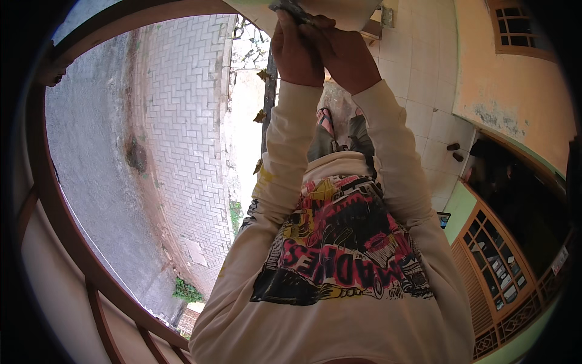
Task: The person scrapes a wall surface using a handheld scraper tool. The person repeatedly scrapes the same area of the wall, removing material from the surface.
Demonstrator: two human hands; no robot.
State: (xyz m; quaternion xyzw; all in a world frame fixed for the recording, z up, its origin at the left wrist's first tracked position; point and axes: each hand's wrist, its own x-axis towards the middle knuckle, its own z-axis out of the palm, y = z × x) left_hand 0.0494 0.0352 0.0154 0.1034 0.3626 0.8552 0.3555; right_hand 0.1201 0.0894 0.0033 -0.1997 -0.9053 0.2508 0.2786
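Note:
Both of my arms stretch forward in pale long sleeves, and the hands meet at the top of the view. My left hand (295, 57) grips a dark, crumpled-looking item (294, 9), with a finger extended along it. Close against it, my right hand (350, 52) has its fingers curled onto the near end of the same item. What the item is cannot be made out, as shade and the picture's rim hide much of it. Just beyond the hands is a pale, smooth surface (350, 11), partly cut off by the rim.
On the left a dark metal railing (269, 100) with gold-coloured ornaments borders the porch, with a block-paved strip (186, 91) outside. Wooden furniture (373, 27) stands beyond my right hand. Dark sandals (455, 152) lie on the tiled floor (420, 73) near a doorway (504, 177).

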